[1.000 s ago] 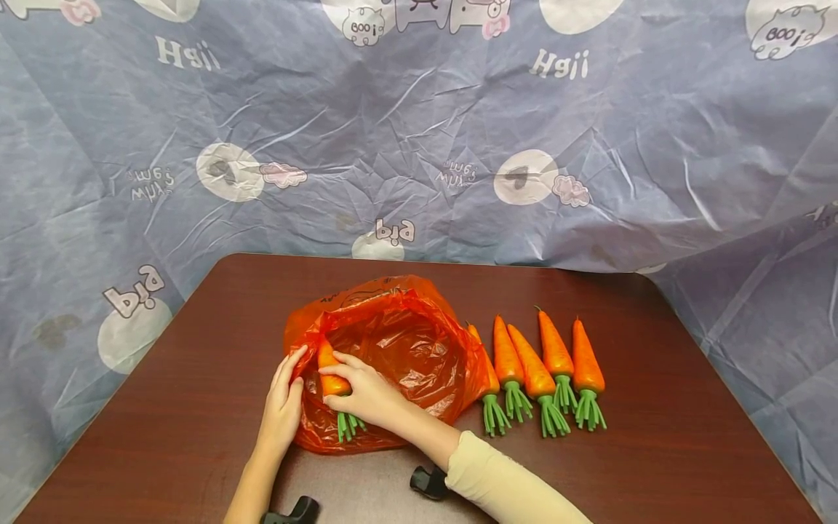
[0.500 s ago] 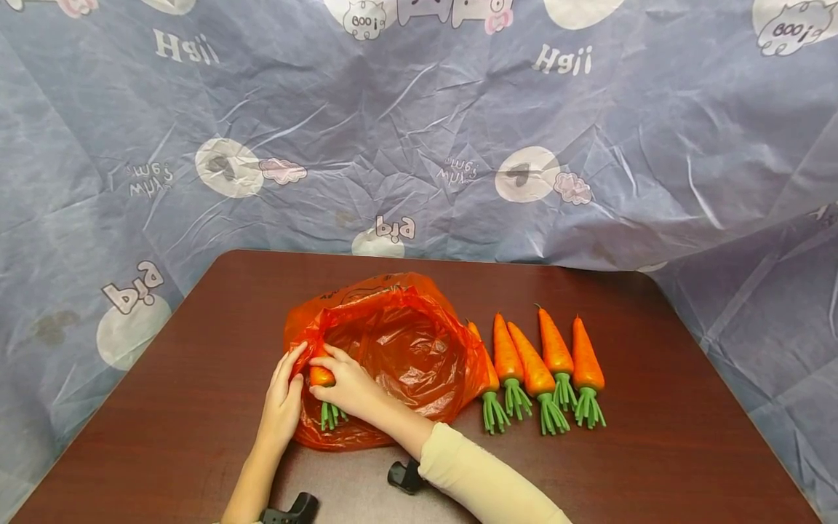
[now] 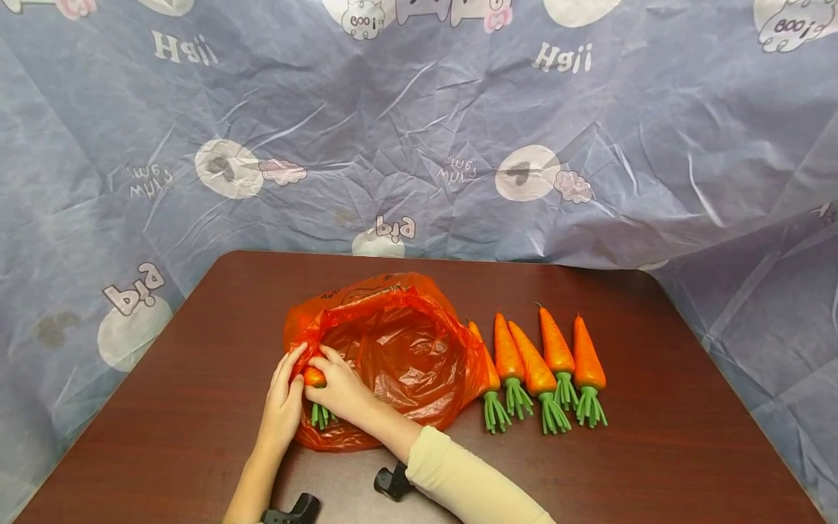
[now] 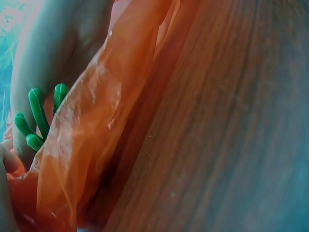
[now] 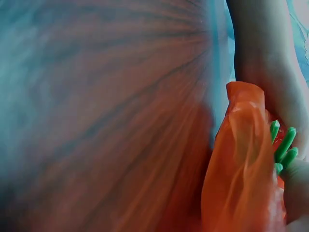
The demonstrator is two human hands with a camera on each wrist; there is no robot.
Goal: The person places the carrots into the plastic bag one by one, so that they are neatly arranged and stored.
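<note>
Orange-red plastic bag [image 3: 419, 353] lying open on a brown table [image 3: 157, 437], a carrot [image 3: 314, 377] inside at its left.
The right hand [image 3: 340, 387] curls round this carrot, green stalks toward the near side; the left hand [image 3: 280, 402] touches the bag's left rim, fingers nearly straight, whether pinching I cannot tell. Five more carrots [image 3: 535, 370] lie right.

On the table [image 3: 183, 422], five carrots [image 3: 533, 370] lie right of the bag [image 3: 419, 353]; another carrot [image 3: 314, 377] is inside it.
</note>
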